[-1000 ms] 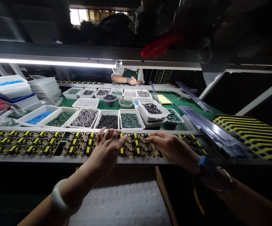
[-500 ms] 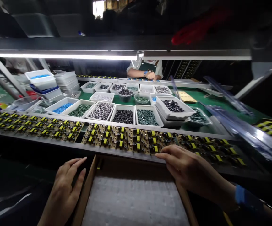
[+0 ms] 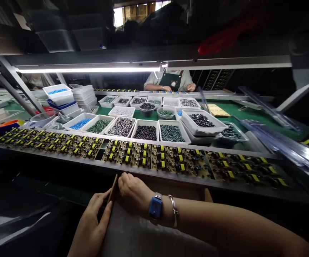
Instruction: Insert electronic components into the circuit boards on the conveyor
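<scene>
An open cardboard box with a pale grey sheet inside lies below the line's front edge. My left hand rests against the outside of its left wall, thumb and forefinger apart. Reaching across the box, my right hand is at the far left inside corner, its fingers curled together. Whatever its fingertips pinch, if anything, is hidden behind the hand. Just beyond both hands runs a row of circuit boards bearing yellow block components.
White trays of small parts, such as a tray of black parts, stand behind the boards. A stacked tray and clear plastic tubes are at the right. A lamp hangs above. Across the bench, a co-worker's hands are over boards.
My right hand has moved left from the boards' edge into the box's far left corner, where a small yellow-and-black piece was visible. My left hand has come against the box wall.
</scene>
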